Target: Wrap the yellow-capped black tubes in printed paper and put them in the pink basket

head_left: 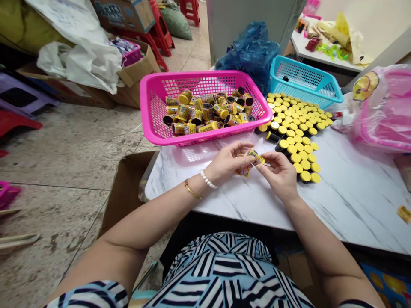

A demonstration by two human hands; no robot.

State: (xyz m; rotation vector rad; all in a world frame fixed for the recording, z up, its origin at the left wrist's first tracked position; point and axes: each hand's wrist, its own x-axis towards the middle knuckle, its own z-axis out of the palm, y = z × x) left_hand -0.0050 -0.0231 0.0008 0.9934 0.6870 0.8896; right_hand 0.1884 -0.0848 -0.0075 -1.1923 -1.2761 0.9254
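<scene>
Just above the marbled tabletop, my left hand (229, 162) holds a small yellow printed label (256, 156) between thumb and fingers. The fingertips of my right hand (279, 173) pinch its right end. More printed labels (243, 172) show below my left thumb; whether they are in the hand or on the table I cannot tell. Behind my hands stands a pink basket (205, 139) with many small label-wrapped black canisters (182, 113) lying in it at all angles. To the right of my right hand, black canisters with yellow lids (300, 147) stand upright in a close cluster.
A turquoise basket (305, 79) and a blue plastic bag (252, 51) sit at the table's far side. On the right are a plastic-covered pink container (385, 115) and a loose yellow label (403, 213). An open cardboard box (128, 184) stands on the floor left of the table.
</scene>
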